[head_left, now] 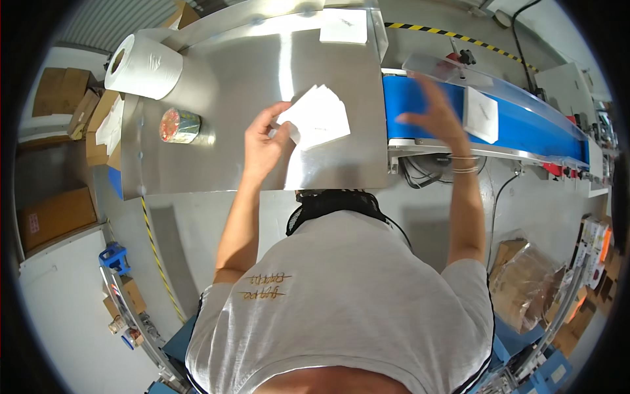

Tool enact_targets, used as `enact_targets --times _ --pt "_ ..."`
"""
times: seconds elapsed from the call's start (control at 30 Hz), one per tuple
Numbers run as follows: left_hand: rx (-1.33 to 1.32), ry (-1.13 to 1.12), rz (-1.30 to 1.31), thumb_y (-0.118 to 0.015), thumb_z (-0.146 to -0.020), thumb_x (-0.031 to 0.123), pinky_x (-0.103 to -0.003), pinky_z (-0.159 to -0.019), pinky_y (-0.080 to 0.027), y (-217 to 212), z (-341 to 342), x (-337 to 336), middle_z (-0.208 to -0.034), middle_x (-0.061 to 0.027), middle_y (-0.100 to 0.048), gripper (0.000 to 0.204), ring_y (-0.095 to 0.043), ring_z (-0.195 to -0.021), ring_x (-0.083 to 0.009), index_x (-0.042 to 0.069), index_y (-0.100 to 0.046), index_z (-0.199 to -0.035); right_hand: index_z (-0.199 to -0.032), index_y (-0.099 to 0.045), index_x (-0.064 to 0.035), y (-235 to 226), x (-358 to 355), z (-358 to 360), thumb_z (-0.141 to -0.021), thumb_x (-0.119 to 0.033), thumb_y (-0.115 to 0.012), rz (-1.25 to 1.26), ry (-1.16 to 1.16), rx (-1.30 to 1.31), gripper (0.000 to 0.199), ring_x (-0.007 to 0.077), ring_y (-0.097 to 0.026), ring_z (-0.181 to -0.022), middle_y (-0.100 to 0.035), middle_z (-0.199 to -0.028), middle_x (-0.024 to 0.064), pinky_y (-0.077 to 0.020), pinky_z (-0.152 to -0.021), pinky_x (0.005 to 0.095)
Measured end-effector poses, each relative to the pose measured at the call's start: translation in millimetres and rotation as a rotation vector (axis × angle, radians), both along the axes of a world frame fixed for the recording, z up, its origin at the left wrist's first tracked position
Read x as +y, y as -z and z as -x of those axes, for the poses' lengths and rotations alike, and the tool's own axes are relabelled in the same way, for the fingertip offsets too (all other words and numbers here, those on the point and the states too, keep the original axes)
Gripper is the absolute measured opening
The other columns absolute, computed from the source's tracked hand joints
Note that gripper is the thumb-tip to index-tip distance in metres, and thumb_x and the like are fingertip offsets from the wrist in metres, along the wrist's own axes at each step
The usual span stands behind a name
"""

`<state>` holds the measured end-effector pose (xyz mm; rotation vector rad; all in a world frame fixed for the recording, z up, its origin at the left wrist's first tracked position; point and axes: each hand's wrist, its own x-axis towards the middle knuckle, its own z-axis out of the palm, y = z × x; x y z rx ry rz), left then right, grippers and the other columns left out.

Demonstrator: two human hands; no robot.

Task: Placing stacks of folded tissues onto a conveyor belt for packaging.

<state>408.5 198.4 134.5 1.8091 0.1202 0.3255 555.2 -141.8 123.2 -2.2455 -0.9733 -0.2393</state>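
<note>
My left hand (pixel 264 146) pinches a small fanned stack of white cards (pixel 320 119) by its left edge, above the steel table (pixel 226 85). Faint dark print shows on the top card. My right hand (pixel 441 118), a little blurred, is over the blue conveyor belt (pixel 411 98) with its fingers apart and nothing between them. To its right a flat white packet (pixel 481 115) lies tilted on the belt, apart from the fingers. Another white stack (pixel 343 26) rests at the table's far right corner.
A big white roll (pixel 144 65) and a round tin-like container (pixel 179 126) stand on the table's left. A clear guard (pixel 518 88) runs along the belt's far side. Cardboard boxes (pixel 59 217) are at the left; a plastic-wrapped carton (pixel 525 282) sits lower right.
</note>
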Motion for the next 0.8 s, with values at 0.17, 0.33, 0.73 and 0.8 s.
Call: enact_targets --times 0.17,0.33,0.73,0.8 --pt "-0.038 0.032 -0.13 -0.06 -0.079 -0.004 -0.026 -0.078 -0.046 13.0 -3.4 -9.5 -0.103 -0.0063 -0.064 0.039 -0.057 -0.083 -0.0154 0.005 -0.062 -0.116 -0.135 -0.041 -0.0049 -0.8 114.2 38.4 -0.068 -0.013 -0.081 -0.18 -0.245 0.529 0.078 0.0259 -0.051 -0.118 -0.055 -0.126 0.0133 -0.041 -0.098 0.0349" --pt "-0.142 0.059 0.224 -0.071 -0.073 -0.006 -0.034 -0.097 -0.042 31.0 -5.3 -18.9 -0.12 -0.0126 -0.052 0.082 -0.05 -0.113 -0.02 0.01 -0.029 -0.143 -0.127 -0.049 -0.0042 25.0 131.5 32.4 -0.072 -0.011 -0.079 -0.257 -0.25 0.819 0.063 0.0152 -0.054 -0.106 -0.057 -0.115 0.0076 -0.0441 -0.091 0.0285" --pt "0.02 0.085 0.266 -0.066 -0.085 0.01 -0.031 -0.086 -0.045 50.4 -7.9 -39.4 -0.115 -0.01 -0.049 0.055 -0.05 -0.103 -0.0179 0.004 -0.033 -0.129 -0.141 -0.029 -0.0081 23.5 119.0 42.0 -0.068 -0.007 -0.08 -0.451 -0.292 0.719 0.089 0.0195 -0.043 -0.123 -0.044 -0.132 0.0101 -0.0377 -0.103 0.0335" --pt "0.067 0.093 0.242 -0.062 -0.088 0.011 -0.028 -0.073 -0.047 53.4 -6.8 -45.6 -0.108 -0.0091 -0.051 0.051 -0.053 -0.09 -0.0142 0.004 -0.032 -0.129 -0.139 -0.031 -0.0074 23.3 105.8 42.6 -0.073 -0.005 -0.076 -0.519 -0.271 0.956 0.08 0.0168 -0.048 -0.116 -0.048 -0.125 0.0075 -0.0431 -0.097 0.0317"
